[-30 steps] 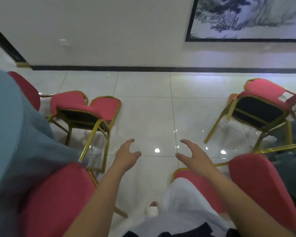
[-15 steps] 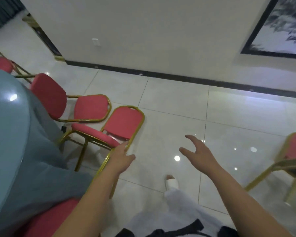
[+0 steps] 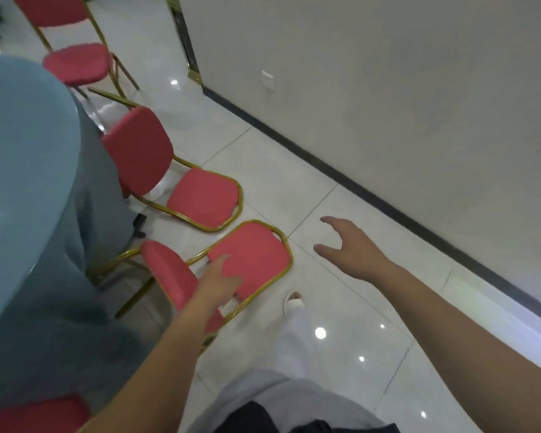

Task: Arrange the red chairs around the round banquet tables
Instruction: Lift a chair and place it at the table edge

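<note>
Now I saw my left hand (image 3: 221,281) spread flat over the backrest of the nearest red chair (image 3: 250,257), fingers loose rather than clamped; whether it touched the pad I could not tell. My right hand (image 3: 349,250) hung open and empty above the bare floor tiles (image 3: 341,307), well apart from the left. That chair stood beside the round table (image 3: 22,170) under its grey-blue cloth, its backrest's gold rim just beside a second chair (image 3: 200,198), a third (image 3: 75,62) farther along. Open floor ran between the chairs and the wall's dark baseboard (image 3: 356,187).
</note>
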The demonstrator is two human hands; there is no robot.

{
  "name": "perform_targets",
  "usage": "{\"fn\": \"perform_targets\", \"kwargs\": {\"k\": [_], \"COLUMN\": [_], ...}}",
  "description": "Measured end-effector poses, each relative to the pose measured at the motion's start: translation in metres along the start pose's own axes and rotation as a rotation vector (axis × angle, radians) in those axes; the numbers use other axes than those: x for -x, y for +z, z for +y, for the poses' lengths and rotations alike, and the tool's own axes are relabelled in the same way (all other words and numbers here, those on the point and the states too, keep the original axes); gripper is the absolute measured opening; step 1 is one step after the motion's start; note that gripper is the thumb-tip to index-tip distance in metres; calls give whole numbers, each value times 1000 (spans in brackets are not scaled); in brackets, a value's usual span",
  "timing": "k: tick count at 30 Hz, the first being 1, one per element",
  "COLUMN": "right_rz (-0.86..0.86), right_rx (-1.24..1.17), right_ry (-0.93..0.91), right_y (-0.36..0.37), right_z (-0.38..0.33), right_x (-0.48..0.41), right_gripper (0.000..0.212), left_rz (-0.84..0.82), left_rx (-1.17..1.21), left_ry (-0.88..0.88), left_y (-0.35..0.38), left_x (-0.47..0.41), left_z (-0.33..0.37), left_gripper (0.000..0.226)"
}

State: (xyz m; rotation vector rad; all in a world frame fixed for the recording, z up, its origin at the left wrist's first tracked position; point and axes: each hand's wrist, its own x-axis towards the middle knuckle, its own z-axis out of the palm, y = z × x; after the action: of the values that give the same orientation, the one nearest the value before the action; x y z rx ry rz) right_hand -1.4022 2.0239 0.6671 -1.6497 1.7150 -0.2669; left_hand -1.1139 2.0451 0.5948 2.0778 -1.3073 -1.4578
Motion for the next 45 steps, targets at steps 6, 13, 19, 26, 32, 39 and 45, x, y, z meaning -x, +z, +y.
{"fn": "perform_targets", "kwargs": {"k": [6,13,19,26,32,39,45], "right_rz": [-101,-274,-528,-843,-980,-1025,-950], "right_rx": [125,262,480,797,947,1169,1439], "right_ry": [-83,-223,-491,-833,-917,-1035,-1202], "right_y": [-72,-107,-88,-74,-58,-22,47], "right_z": [-26,-47,-92,-133,-143,-111,-66], "right_x": [-132,-276,-422,-562,-610,-614,-628], "right_gripper": [69,69,71,73,75,79,79], "left_rz": [48,210,477,681,853,870,751], "left_rx": [29,107,331,741,1198,1412,1193], "left_ry": [-98,-163,-394,-840,-1110,-1279,-1324], "left_y": [-12,-42,-46,24,125,229,270], "left_x": [-102,-184,-235,-236,-215,-235,-293], "left_z": [83,140,138,181,216,219,173], "left_gripper": [63,59,60,88,66,64,69]}}
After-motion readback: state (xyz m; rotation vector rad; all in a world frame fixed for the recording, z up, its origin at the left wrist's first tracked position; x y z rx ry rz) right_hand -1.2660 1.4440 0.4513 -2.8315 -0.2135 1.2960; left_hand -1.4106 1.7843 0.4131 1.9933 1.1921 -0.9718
